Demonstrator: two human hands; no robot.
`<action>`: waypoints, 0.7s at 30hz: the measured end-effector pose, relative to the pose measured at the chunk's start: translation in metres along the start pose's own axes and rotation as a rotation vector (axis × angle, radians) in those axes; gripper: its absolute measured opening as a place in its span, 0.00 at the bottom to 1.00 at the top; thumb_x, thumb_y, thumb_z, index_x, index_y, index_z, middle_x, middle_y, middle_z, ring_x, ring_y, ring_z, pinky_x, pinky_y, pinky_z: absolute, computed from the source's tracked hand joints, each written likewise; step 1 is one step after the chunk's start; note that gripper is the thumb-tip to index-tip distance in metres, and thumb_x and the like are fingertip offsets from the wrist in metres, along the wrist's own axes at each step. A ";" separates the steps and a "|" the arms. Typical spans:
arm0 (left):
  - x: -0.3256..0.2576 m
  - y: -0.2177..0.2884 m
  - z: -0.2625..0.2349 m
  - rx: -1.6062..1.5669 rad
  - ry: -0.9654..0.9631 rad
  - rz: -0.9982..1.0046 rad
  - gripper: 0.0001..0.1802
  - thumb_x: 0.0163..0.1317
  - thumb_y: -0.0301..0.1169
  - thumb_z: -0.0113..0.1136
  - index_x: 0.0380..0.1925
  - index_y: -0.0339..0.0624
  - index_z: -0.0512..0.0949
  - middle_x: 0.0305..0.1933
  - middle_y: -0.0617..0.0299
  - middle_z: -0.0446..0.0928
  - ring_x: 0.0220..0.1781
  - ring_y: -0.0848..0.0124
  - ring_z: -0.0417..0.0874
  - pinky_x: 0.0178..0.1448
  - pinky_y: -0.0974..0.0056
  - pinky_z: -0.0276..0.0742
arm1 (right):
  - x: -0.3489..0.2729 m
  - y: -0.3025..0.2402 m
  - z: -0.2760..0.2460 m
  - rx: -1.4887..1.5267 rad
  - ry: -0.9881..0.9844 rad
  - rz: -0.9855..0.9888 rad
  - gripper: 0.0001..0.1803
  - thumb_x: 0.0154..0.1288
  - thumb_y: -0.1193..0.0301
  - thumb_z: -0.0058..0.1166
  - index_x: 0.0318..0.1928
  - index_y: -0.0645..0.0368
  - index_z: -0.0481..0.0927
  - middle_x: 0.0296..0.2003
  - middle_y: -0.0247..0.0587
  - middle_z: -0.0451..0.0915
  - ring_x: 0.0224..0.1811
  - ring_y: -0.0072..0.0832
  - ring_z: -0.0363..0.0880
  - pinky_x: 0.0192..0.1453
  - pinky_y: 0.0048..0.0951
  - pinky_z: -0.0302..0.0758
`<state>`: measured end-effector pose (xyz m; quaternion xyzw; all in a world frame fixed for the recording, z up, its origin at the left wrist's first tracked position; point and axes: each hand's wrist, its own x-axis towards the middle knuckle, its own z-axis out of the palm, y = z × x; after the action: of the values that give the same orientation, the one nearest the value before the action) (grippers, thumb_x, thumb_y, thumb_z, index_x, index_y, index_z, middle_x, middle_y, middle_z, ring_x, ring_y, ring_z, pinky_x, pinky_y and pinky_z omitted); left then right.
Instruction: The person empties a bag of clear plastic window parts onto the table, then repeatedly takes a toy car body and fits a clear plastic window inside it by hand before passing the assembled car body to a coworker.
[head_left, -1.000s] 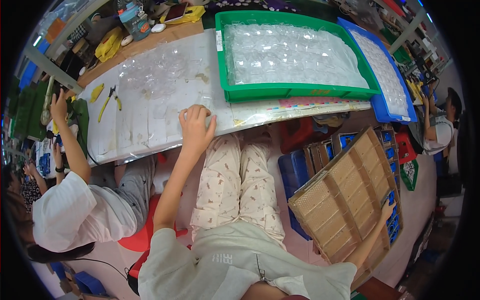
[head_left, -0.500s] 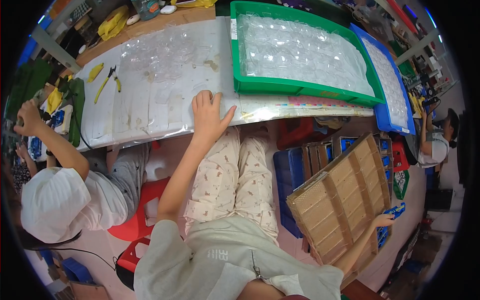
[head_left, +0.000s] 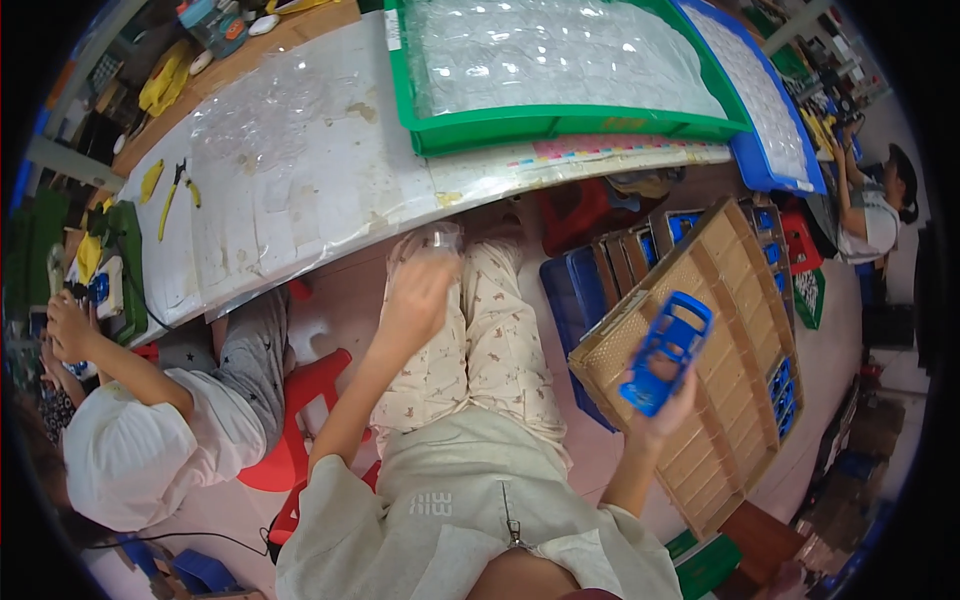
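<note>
blue toy car (head_left: 673,343) moved left, now over the cardboard tray (head_left: 738,335) | right hand (head_left: 667,412) grasps its near end | left hand (head_left: 418,295), well apart, pinches clear plastic (head_left: 441,238)

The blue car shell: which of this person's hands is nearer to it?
Right: the right hand holds the blue car shell; the left hand is off to its left, above the person's legs.

1. Centre: open air above the lap (head_left: 505,350), between left hand (head_left: 422,297) and right hand (head_left: 664,410).
2. Upper left: open tabletop (head_left: 335,195) between pliers (head_left: 181,173) and green tray (head_left: 570,126), whose wall obstructs.
3. Right: cardboard tray (head_left: 735,400) blocks beyond the right hand.
</note>
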<state>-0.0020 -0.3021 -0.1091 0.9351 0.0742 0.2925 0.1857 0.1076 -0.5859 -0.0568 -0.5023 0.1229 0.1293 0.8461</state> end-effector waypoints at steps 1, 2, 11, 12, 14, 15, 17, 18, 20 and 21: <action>-0.007 0.008 0.003 -0.180 -0.175 -0.061 0.17 0.48 0.17 0.52 0.42 0.36 0.73 0.42 0.52 0.75 0.47 0.56 0.75 0.51 0.56 0.68 | -0.004 0.006 0.013 0.073 -0.222 0.118 0.29 0.66 0.50 0.32 0.53 0.63 0.66 0.41 0.54 0.74 0.31 0.40 0.76 0.28 0.31 0.76; -0.015 0.016 0.007 -0.354 -0.352 -0.124 0.16 0.46 0.17 0.55 0.39 0.36 0.74 0.39 0.53 0.76 0.44 0.55 0.76 0.47 0.58 0.71 | -0.006 0.014 0.021 0.149 -0.449 0.239 0.32 0.65 0.48 0.32 0.55 0.63 0.64 0.41 0.55 0.74 0.28 0.39 0.76 0.28 0.30 0.75; 0.004 0.080 -0.029 -0.217 0.328 0.301 0.12 0.45 0.20 0.60 0.33 0.38 0.79 0.39 0.55 0.79 0.45 0.61 0.79 0.41 0.63 0.78 | -0.015 0.037 0.058 0.187 -0.715 0.317 0.32 0.68 0.51 0.29 0.63 0.61 0.52 0.47 0.46 0.71 0.34 0.36 0.76 0.31 0.31 0.76; 0.005 0.084 -0.032 -0.218 0.327 0.299 0.12 0.45 0.20 0.60 0.33 0.38 0.79 0.39 0.55 0.79 0.45 0.61 0.79 0.41 0.63 0.78 | -0.016 0.038 0.060 0.186 -0.713 0.318 0.32 0.68 0.51 0.29 0.63 0.61 0.52 0.47 0.46 0.71 0.34 0.36 0.76 0.31 0.31 0.76; 0.006 0.091 -0.033 -0.262 0.339 0.376 0.12 0.46 0.21 0.61 0.34 0.38 0.79 0.40 0.56 0.79 0.44 0.61 0.79 0.41 0.64 0.80 | -0.018 0.037 0.064 0.111 -0.671 0.294 0.32 0.69 0.51 0.29 0.63 0.62 0.52 0.47 0.46 0.70 0.36 0.36 0.76 0.34 0.32 0.77; 0.005 0.092 -0.033 -0.258 0.326 0.387 0.11 0.47 0.22 0.61 0.34 0.38 0.79 0.40 0.56 0.79 0.44 0.62 0.78 0.41 0.65 0.79 | -0.019 0.039 0.061 0.098 -0.677 0.280 0.32 0.69 0.53 0.31 0.64 0.64 0.51 0.49 0.47 0.70 0.41 0.35 0.75 0.41 0.33 0.76; 0.004 0.091 -0.029 -0.249 0.311 0.398 0.10 0.48 0.23 0.61 0.34 0.38 0.79 0.40 0.56 0.79 0.44 0.62 0.78 0.42 0.64 0.79 | -0.016 0.045 0.055 0.130 -0.674 0.270 0.32 0.68 0.53 0.35 0.63 0.64 0.53 0.50 0.47 0.70 0.45 0.35 0.73 0.48 0.33 0.73; 0.004 0.090 -0.027 -0.241 0.295 0.413 0.10 0.48 0.23 0.61 0.34 0.38 0.79 0.40 0.56 0.79 0.44 0.62 0.78 0.42 0.64 0.79 | -0.016 0.046 0.053 0.164 -0.671 0.256 0.33 0.66 0.54 0.38 0.63 0.64 0.55 0.52 0.46 0.69 0.50 0.34 0.71 0.54 0.34 0.69; 0.003 0.089 -0.026 -0.238 0.298 0.407 0.10 0.49 0.24 0.61 0.34 0.38 0.79 0.40 0.56 0.79 0.45 0.62 0.78 0.42 0.65 0.79 | -0.018 0.041 0.060 0.152 -0.681 0.182 0.34 0.65 0.55 0.42 0.63 0.65 0.54 0.54 0.47 0.68 0.54 0.37 0.69 0.57 0.36 0.67; 0.003 0.089 -0.026 -0.236 0.302 0.403 0.10 0.49 0.24 0.61 0.34 0.38 0.79 0.40 0.56 0.79 0.45 0.62 0.78 0.42 0.65 0.79 | -0.018 0.039 0.063 0.141 -0.690 0.104 0.35 0.63 0.56 0.46 0.63 0.65 0.54 0.56 0.47 0.66 0.58 0.41 0.66 0.61 0.39 0.64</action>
<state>-0.0118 -0.3754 -0.0529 0.8487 -0.1212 0.4662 0.2184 0.0824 -0.5141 -0.0537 -0.3626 -0.1361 0.3256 0.8626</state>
